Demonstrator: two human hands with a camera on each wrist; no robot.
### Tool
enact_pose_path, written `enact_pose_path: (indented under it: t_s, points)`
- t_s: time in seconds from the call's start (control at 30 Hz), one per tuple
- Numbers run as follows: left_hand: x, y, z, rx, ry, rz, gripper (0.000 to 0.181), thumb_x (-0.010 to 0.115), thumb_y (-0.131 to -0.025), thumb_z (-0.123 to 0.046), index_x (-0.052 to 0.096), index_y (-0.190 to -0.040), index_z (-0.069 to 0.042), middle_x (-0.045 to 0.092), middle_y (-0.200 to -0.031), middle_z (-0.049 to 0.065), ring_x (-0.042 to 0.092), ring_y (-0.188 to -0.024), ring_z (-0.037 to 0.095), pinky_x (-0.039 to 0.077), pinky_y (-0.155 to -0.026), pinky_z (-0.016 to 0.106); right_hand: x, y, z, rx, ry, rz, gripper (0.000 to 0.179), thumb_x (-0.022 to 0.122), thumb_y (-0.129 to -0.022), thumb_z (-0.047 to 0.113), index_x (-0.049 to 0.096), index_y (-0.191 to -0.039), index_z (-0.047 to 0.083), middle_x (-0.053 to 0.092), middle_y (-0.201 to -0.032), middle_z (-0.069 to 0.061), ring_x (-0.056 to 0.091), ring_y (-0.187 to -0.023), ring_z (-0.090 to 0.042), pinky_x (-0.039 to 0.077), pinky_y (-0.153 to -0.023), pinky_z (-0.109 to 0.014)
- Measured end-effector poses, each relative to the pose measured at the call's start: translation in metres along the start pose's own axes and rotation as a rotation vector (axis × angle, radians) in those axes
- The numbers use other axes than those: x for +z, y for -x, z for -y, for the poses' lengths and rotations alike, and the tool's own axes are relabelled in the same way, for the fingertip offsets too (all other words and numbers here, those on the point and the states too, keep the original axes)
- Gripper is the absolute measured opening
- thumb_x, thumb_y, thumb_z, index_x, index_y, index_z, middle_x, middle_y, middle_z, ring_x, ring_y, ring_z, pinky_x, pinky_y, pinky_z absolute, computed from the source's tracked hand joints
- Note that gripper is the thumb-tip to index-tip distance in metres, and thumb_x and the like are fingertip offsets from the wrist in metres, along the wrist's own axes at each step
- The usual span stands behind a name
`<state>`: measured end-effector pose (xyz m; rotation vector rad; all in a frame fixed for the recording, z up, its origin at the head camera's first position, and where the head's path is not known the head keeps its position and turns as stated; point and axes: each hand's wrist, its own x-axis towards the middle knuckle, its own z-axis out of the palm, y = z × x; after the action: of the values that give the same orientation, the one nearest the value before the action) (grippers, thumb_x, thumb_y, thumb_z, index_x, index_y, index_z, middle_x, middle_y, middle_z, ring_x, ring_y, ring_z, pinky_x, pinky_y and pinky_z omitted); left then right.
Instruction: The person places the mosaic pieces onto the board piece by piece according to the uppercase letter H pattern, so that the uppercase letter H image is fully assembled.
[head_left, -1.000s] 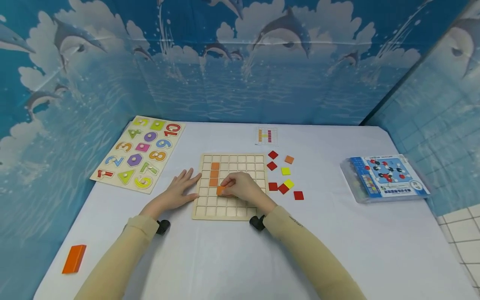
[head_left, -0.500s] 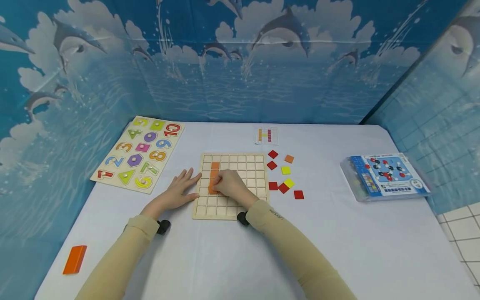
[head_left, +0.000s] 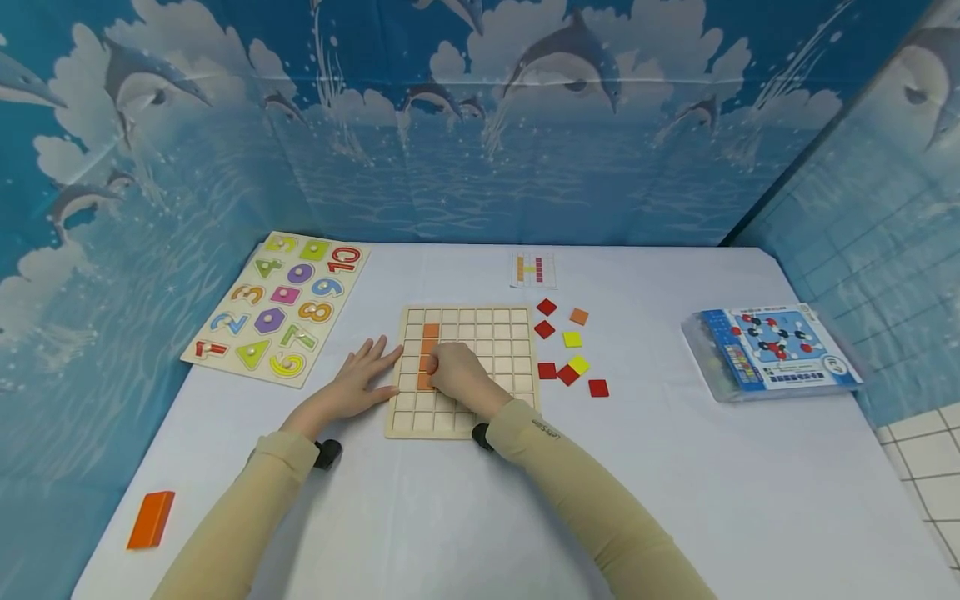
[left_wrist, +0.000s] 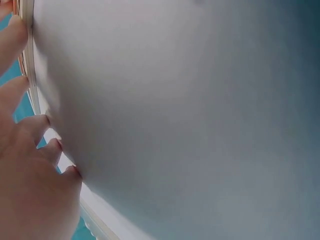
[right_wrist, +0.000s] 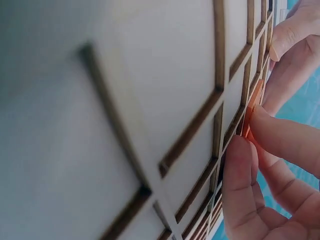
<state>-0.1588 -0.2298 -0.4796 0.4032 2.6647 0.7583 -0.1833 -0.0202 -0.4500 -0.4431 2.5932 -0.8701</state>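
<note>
A wooden grid board (head_left: pixel 498 333) lies on the white table, with a column of orange tiles (head_left: pixel 431 331) on its left side. My right hand (head_left: pixel 465 377) is over the board, fingers curled. In the right wrist view, its thumb and fingertips pinch an orange tile (right_wrist: pixel 254 100) at the board's surface. That tile is the lowest of the column (head_left: pixel 424 382), partly covered by the hand in the head view. My left hand (head_left: pixel 352 387) lies flat with spread fingers, its thumb and index fingertip at the board's left edge; in the left wrist view the hand (left_wrist: pixel 35 185) holds nothing.
Right of the board lie several loose red tiles (head_left: pixel 547 371), two yellow tiles (head_left: pixel 572 339) and an orange tile (head_left: pixel 579 317). A pattern card (head_left: pixel 534 271) sits behind. A number puzzle (head_left: pixel 277 308), a boxed set (head_left: pixel 776 350) and an orange block (head_left: pixel 151 519) lie farther out.
My right hand has moved left with the orange tile, bringing it into line under the other orange ones. Over the last half second the hand shifts only slightly. My left hand stays put.
</note>
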Motion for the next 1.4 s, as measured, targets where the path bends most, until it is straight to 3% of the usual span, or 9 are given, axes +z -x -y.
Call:
enact_pose_path:
  t_s: [0.43, 0.67, 0.8, 1.03, 1.13, 1.4]
  points:
    - [-0.001, 0.0, 0.001, 0.022, -0.002, -0.002, 0.07, 0.06, -0.098, -0.028, 0.026, -0.156, -0.01, 0.005, -0.163, 0.025, -0.004, -0.151, 0.046, -0.003, -0.119, 0.065, -0.007, 0.008, -0.012, -0.055, -0.087, 0.024, 0.01, 0.072, -0.088, 0.014, 0.07, -0.095, 0.007, 0.068, -0.088, -0.004, 0.056, -0.073, -0.012, 0.045, -0.064, -0.021]
    - [0.001, 0.001, 0.001, 0.019, 0.003, 0.003, 0.07, 0.06, -0.098, -0.029, 0.026, -0.156, -0.01, 0.005, -0.164, 0.024, -0.004, -0.151, 0.046, -0.004, -0.12, 0.064, -0.037, 0.02, -0.041, -0.05, -0.176, -0.002, 0.018, 0.069, -0.091, 0.016, 0.07, -0.106, 0.006, 0.068, -0.095, -0.004, 0.06, -0.083, -0.014, 0.05, -0.073, -0.024]
    - [0.0, 0.001, 0.001, 0.019, -0.002, 0.002, 0.071, 0.061, -0.098, -0.029, 0.026, -0.156, -0.011, 0.005, -0.164, 0.024, -0.004, -0.151, 0.045, -0.004, -0.12, 0.064, -0.064, 0.021, -0.073, 0.004, -0.202, -0.09, 0.025, 0.068, -0.092, 0.018, 0.069, -0.114, 0.006, 0.07, -0.104, -0.008, 0.064, -0.092, -0.019, 0.053, -0.081, -0.031]
    - [-0.002, 0.0, 0.001, 0.005, -0.009, -0.001, 0.071, 0.061, -0.097, -0.028, 0.026, -0.157, -0.012, 0.005, -0.164, 0.023, -0.004, -0.151, 0.044, -0.004, -0.121, 0.063, -0.111, 0.022, -0.127, 0.223, -0.265, -0.26, 0.033, 0.063, -0.096, 0.019, 0.062, -0.125, 0.005, 0.063, -0.123, -0.016, 0.059, -0.109, -0.029, 0.053, -0.097, -0.041]
    - [-0.001, -0.001, 0.0, -0.001, -0.008, -0.001, 0.071, 0.061, -0.097, -0.028, 0.026, -0.156, -0.012, 0.005, -0.164, 0.023, -0.004, -0.152, 0.044, -0.003, -0.121, 0.062, -0.126, 0.022, -0.144, 0.279, -0.257, -0.279, 0.035, 0.062, -0.097, 0.021, 0.059, -0.128, 0.004, 0.06, -0.128, -0.018, 0.055, -0.113, -0.032, 0.05, -0.101, -0.044]
    - [-0.001, 0.001, -0.001, 0.001, 0.004, -0.002, 0.07, 0.061, -0.097, -0.027, 0.027, -0.156, -0.011, 0.005, -0.164, 0.024, -0.003, -0.151, 0.044, -0.003, -0.12, 0.064, -0.149, 0.022, -0.168, 0.317, -0.269, -0.291, 0.041, 0.061, -0.098, 0.023, 0.055, -0.133, 0.004, 0.054, -0.135, -0.02, 0.05, -0.121, -0.036, 0.047, -0.105, -0.05]
